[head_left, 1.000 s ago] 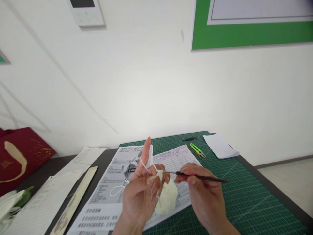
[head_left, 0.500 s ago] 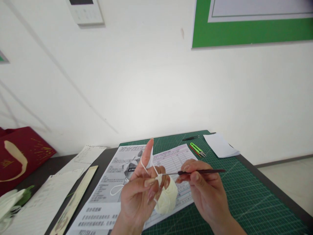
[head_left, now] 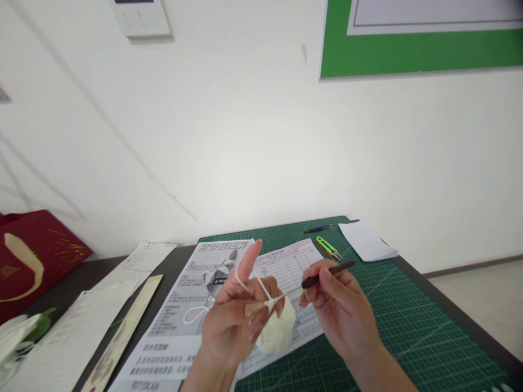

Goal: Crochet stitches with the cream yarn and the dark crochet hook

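My left hand (head_left: 235, 316) pinches a small piece of white crochet work (head_left: 271, 303) between thumb and fingers. Its index finger points up, with white yarn (head_left: 260, 284) looped over it and running down to the stitches. In my right hand (head_left: 341, 305) is a crochet hook with a dark brown handle (head_left: 333, 273), held like a pen and tilted. The hook's thin tip reaches left to the stitches; its exact place in the loop is too small to tell. Behind the left fingers sits a pale cream ball of yarn (head_left: 281, 329). A loose yarn loop (head_left: 195, 314) hangs left of the left hand.
Printed sheets (head_left: 163, 340) lie under the hands on a green cutting mat (head_left: 412, 321). Green thread snips (head_left: 327, 246), dark tweezers (head_left: 316, 229) and white paper (head_left: 365, 242) are at the back right. Leftward are a ruler-like strip (head_left: 126, 332), lined paper (head_left: 77, 337) and a red bag (head_left: 44, 256).
My right hand has turned the crochet hook, so its handle end now points more upward and sits further left. My left index finger has shifted slightly right and down.
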### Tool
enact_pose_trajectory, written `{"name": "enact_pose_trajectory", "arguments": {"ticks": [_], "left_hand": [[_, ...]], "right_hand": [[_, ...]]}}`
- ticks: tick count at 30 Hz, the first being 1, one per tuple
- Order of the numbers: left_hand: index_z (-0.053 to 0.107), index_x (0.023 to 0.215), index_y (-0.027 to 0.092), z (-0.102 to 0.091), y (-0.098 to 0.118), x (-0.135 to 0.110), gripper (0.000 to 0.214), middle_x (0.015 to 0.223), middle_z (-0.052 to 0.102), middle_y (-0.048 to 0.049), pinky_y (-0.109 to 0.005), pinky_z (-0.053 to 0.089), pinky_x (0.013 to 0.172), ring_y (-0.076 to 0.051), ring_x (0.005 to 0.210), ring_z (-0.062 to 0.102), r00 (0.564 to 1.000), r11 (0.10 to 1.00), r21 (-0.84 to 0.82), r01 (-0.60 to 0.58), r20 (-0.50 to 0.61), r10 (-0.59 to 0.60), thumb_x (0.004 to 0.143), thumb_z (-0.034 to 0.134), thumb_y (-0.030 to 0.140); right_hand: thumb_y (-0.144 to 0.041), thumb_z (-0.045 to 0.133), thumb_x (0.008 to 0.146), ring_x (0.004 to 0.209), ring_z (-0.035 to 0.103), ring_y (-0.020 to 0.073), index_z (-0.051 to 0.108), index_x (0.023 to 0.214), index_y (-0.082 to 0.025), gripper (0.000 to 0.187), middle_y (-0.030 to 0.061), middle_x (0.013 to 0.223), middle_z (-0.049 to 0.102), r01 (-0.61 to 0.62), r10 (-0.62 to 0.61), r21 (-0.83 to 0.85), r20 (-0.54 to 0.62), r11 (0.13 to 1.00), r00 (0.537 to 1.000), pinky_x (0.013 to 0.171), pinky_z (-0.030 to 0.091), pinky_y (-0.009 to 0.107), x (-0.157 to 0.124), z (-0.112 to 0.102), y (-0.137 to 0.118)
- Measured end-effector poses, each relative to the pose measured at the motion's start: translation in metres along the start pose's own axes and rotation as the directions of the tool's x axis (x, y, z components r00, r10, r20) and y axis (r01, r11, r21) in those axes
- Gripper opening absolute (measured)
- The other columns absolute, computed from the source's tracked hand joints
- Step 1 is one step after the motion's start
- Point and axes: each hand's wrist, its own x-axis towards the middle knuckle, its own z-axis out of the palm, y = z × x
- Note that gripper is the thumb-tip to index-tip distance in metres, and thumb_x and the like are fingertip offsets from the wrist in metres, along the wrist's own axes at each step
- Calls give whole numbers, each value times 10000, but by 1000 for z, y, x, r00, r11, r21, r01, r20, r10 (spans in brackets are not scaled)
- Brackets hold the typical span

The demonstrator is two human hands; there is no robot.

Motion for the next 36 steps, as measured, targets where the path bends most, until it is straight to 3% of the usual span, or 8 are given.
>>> {"name": "enact_pose_trajectory", "arguments": {"ticks": [9, 18, 22, 25, 27, 29, 33, 36], "left_hand": [[646, 1151, 359, -2, -9, 0, 475, 586, 491, 17, -220, 360, 454, -118, 545, 424, 986, 919, 360, -162, 28, 163, 751, 646, 103], [525, 1278, 389, -7, -21, 4, 517, 568, 509, 32, -232, 396, 524, -123, 566, 470, 974, 878, 428, -214, 30, 222, 838, 562, 120], [565, 1247, 366, 4, -26, 2, 510, 583, 498, 41, -215, 393, 557, -99, 558, 478, 960, 924, 349, -155, -167, 225, 804, 608, 116], [527, 1294, 303, 8, -22, 2, 582, 568, 473, 48, -190, 390, 545, -83, 533, 450, 961, 988, 132, -76, -254, 108, 760, 625, 92], [487, 1330, 223, 9, -18, 2, 640, 564, 467, 49, -174, 389, 521, -69, 500, 409, 964, 999, -31, 6, -265, -14, 724, 619, 68], [480, 1330, 141, 8, -13, 3, 664, 547, 467, 45, -177, 410, 536, -67, 489, 387, 966, 989, -133, 58, -242, -89, 686, 607, 41], [495, 1308, 62, 6, -9, 4, 668, 465, 462, 40, -229, 452, 613, -91, 492, 371, 979, 979, -186, 80, -168, -112, 647, 593, 40], [528, 1281, 60, 5, -7, 5, 635, 430, 452, 37, -251, 442, 624, -99, 493, 358, 987, 982, -169, 81, -126, -103, 649, 592, 64]], "right_hand": [[-263, 757, 727, 435, 593, 59, 721, 795, -122, 160, -10, 534, 670, -275, 298, 229, -70, 934, 952, 474, 560, 129, 5, -1, 9], [-245, 698, 783, 579, 665, 103, 730, 837, -181, 90, 14, 676, 724, 122, -160, -220, -163, 968, 974, 562, 576, 186, -6, 3, 10], [-71, 595, 811, 711, 688, 164, 708, 973, -228, 252, 49, 820, 735, 499, -533, -637, 159, 587, 831, 634, 585, 275, -14, 2, 10], [1, 552, 788, 859, 678, 223, 623, 1172, -209, 444, 109, 947, 729, 728, -537, -664, 557, 170, 634, 702, 587, 358, -15, 0, 9], [-5, 540, 796, 929, 666, 246, 575, 1238, -188, 479, 140, 1015, 715, 795, -510, -604, 666, 58, 544, 736, 585, 389, -15, -1, 9], [-16, 534, 812, 899, 670, 239, 608, 1197, -207, 436, 125, 984, 717, 787, -542, -599, 616, 149, 572, 714, 583, 384, -14, -1, 10], [-85, 577, 832, 783, 663, 201, 706, 998, -258, 272, 56, 843, 714, 603, -516, -563, 330, 565, 791, 658, 563, 339, -12, 3, 13], [-174, 634, 826, 799, 660, 189, 732, 906, -261, 154, 39, 838, 722, 487, -456, -435, 181, 758, 871, 686, 556, 318, -11, 2, 18]]}}
